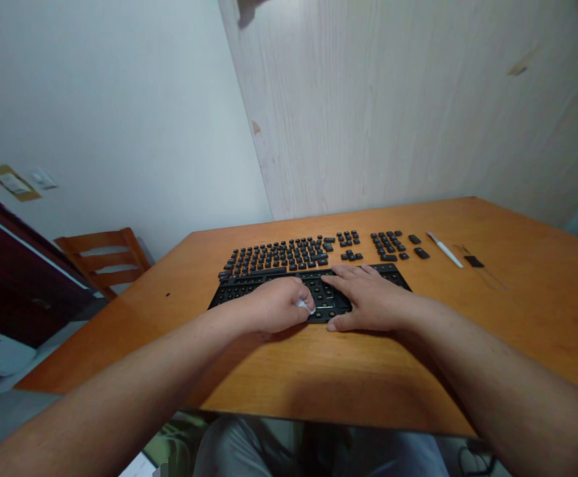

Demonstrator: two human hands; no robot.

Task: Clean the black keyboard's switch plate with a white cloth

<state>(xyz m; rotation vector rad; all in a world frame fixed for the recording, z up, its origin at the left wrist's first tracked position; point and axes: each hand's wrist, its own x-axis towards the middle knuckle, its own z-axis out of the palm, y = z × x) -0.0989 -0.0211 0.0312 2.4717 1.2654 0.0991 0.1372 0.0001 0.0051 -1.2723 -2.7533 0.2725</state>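
Note:
A black keyboard base (323,295), its keycaps off, lies near the front of the wooden table. My left hand (280,306) is closed around a small white wad (305,305), tissue or cloth, pressed to the middle of the base; most of it is hidden in my fingers. To its right, my right hand (372,297) rests on the base with fingers spread and nothing visible in it, thumb at the front edge. Behind the base, the loose black keycaps (289,255) are laid out in keyboard order.
A white, slim toothbrush-like stick (445,250) lies at the right, beside a small black piece with thin wires (474,261). A tiny dark bit (168,294) sits on the table's left. Beyond the left edge stands a wooden chair (103,258); a wall closes off the back.

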